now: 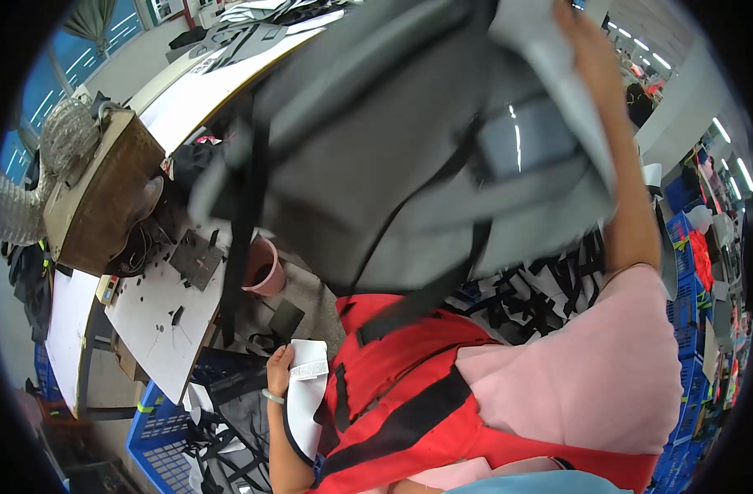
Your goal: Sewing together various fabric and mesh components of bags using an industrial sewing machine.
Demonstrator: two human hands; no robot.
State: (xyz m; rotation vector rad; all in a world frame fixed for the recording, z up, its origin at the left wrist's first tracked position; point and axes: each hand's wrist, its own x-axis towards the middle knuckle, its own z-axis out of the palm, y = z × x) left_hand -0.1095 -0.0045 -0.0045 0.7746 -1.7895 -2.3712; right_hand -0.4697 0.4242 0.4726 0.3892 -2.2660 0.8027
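My right hand is raised at the upper right, closed on the edge of a large grey fabric bag piece. This piece hangs across the middle of the view, blurred by motion, with black straps dangling and a shiny clear pocket at its right. Low on the left, beside the red apron, my left hand pinches a white panel with dark edging. A small printed label shows on that panel near my fingers. Parts of both hands' fingers are hidden.
A white worktable on the left carries a brown metal machine housing with a flexible duct. A pink bin stands beside it. Blue crates hold grey and black pieces. More cut strips lie piled beyond my right arm.
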